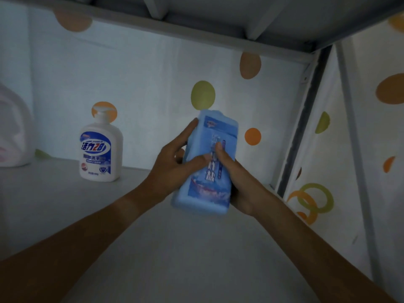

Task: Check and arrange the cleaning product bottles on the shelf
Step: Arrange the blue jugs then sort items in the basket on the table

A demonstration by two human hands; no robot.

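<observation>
A light blue rectangular bottle [209, 171] with a printed blue label is held tilted above the shelf board [153, 248], its top leaning toward the back wall. My left hand [175, 160] grips its left side, thumb lying across the label. My right hand [236, 182] grips its right side from below, thumb pressed on the label. A white pump bottle [100, 149] with a blue label stands upright on the shelf to the left, apart from both hands. At the far left edge a large white jug [13, 132] with a pinkish label is partly cut off.
The fabric back wall [153, 84] and right side wall [349, 149] carry coloured dots and rings. A metal frame post [306, 119] runs down the back right corner. The upper shelf [218, 25] hangs close overhead.
</observation>
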